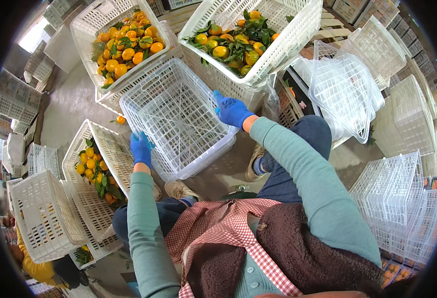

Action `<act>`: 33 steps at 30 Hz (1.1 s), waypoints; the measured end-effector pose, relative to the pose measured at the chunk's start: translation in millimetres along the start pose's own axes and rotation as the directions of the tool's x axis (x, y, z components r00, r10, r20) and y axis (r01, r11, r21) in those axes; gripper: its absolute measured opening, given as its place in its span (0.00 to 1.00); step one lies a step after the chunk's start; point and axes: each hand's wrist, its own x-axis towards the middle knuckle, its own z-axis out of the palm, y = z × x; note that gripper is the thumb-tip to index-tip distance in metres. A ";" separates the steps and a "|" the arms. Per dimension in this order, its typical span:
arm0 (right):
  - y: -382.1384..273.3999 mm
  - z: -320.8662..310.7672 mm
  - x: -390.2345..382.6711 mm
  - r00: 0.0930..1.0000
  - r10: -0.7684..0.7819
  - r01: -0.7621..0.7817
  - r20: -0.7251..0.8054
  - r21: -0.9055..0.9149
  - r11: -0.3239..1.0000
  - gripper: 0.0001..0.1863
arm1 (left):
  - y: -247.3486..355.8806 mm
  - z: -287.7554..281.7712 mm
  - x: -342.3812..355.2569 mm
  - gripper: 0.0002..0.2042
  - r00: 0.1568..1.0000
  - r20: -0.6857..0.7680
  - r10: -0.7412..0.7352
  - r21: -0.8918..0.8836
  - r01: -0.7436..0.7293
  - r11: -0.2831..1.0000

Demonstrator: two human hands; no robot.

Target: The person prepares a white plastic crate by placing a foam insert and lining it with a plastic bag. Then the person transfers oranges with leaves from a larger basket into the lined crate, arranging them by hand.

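An empty white plastic crate [173, 116] sits tilted in front of me, above my knees. My left hand [141, 148], in a blue glove, grips its near left rim. On the right rim my right hand [231, 110], also blue-gloved, holds the crate. Two white crates filled with orange citrus fruit and green leaves stand beyond it, one at the far left [124, 42] and one at the far right [238, 42]. A third crate with a few fruits and leaves [97, 171] lies to my left.
Stacks of empty white crates [397, 198] stand to the right and more [42, 216] at the lower left. A crate lined with clear plastic [345, 94] sits at the right. One loose fruit [121, 119] lies on the grey floor. A person in yellow [37, 268] is at the lower left.
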 end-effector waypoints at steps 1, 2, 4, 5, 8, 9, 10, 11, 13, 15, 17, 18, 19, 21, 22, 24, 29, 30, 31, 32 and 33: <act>1.2 2.5 0.3 1.000 -0.001 0.001 -0.002 0.005 1.000 0.34 | -2.8 -0.9 -0.8 0.08 0.999 0.002 0.040 0.009 -0.040 0.999; 3.7 3.9 2.0 1.000 0.013 -0.013 0.003 -0.003 1.000 0.34 | -5.5 -1.6 -0.5 0.08 0.998 -0.007 0.055 0.008 -0.055 0.998; 3.7 9.0 3.2 1.000 0.026 -0.026 0.010 -0.012 1.000 0.33 | -10.4 -6.4 1.5 0.11 0.986 0.037 0.161 -0.011 -0.160 0.987; 3.1 10.2 3.4 0.999 0.010 -0.011 0.036 0.034 0.999 0.34 | -12.8 -9.5 3.1 0.11 0.997 -0.016 0.075 -0.039 -0.076 0.996; -3.0 4.0 1.3 0.998 -0.031 0.036 -0.047 0.119 0.992 0.34 | -18.4 -13.4 10.9 0.13 0.999 0.038 -0.033 -0.116 0.038 0.992; -4.0 -4.7 -2.2 0.999 -0.028 0.031 -0.029 0.114 0.993 0.34 | -17.3 -12.9 14.0 0.14 0.995 0.018 -0.100 -0.058 0.101 0.993; -1.7 -17.9 -11.9 0.997 -0.073 0.074 -0.024 0.022 0.997 0.33 | -17.0 -12.1 13.3 0.19 0.997 0.037 -0.062 -0.078 0.064 0.995; -2.7 -33.5 -22.0 0.996 -0.066 0.071 0.059 -0.083 0.994 0.33 | -10.8 -9.1 17.9 0.25 0.999 -0.032 -0.022 0.095 0.025 0.995; 4.4 -77.4 -48.5 0.991 -0.134 0.134 -0.004 -0.047 0.990 0.29 | -2.9 -8.3 9.2 0.33 0.987 -0.117 0.114 0.442 -0.051 0.896; 26.0 -125.5 -90.3 0.961 -0.190 0.235 -0.198 0.234 0.943 0.23 | 17.0 -7.9 4.5 0.34 0.918 -0.118 0.380 0.665 -0.211 0.716; 51.7 -161.5 -139.9 0.936 -0.116 0.187 -0.331 0.189 0.964 0.18 | 37.8 -3.3 -2.8 0.29 0.827 0.036 0.562 0.472 -0.509 0.719; 67.1 -174.7 -162.0 0.946 0.029 0.047 -0.324 0.227 0.973 0.21 | 50.2 1.7 -3.2 0.28 0.865 0.073 0.496 0.325 -0.491 0.808; 82.5 -182.7 -184.4 0.909 0.132 -0.028 -0.396 0.257 0.966 0.24 | 58.6 2.4 -10.6 0.26 0.839 0.128 0.528 0.334 -0.538 0.774; 115.1 -188.9 -223.3 0.830 0.091 -0.210 -0.550 -0.157 0.965 0.36 | 69.7 13.4 -23.9 0.23 0.810 0.162 0.564 0.272 -0.586 0.763; 128.5 -183.6 -238.0 0.870 0.137 -0.335 -0.474 -0.363 0.870 0.39 | 73.4 19.5 -31.4 0.22 0.841 0.209 0.500 0.205 -0.537 0.818; 155.6 -173.1 -258.1 0.896 0.225 -0.358 -0.384 -0.320 0.877 0.43 | 79.1 29.2 -46.6 0.20 0.892 0.291 0.344 0.074 -0.380 0.922; 211.3 -177.0 -258.7 0.865 0.376 -0.434 -0.334 -0.120 0.893 0.24 | 82.7 55.5 -66.6 0.19 0.854 0.442 0.274 0.030 -0.319 0.947; 213.9 -181.0 -252.8 0.815 0.340 -0.451 -0.469 -0.145 0.881 0.16 | 83.7 57.3 -68.8 0.19 0.832 0.482 0.274 -0.004 -0.310 0.951; 214.0 -188.9 -251.9 0.821 0.399 -0.460 -0.408 -0.060 0.886 0.15 | 85.0 56.9 -71.5 0.19 0.846 0.473 0.246 0.078 -0.318 0.945; 207.3 -191.2 -247.8 0.831 0.327 -0.462 -0.450 -0.231 0.856 0.14 | 85.9 57.5 -74.1 0.19 0.846 0.481 0.229 0.101 -0.313 0.944; 197.3 -192.4 -243.8 0.827 0.351 -0.533 -0.440 -0.411 0.740 0.13 | 87.2 56.1 -77.6 0.19 0.823 0.524 0.217 0.070 -0.296 0.953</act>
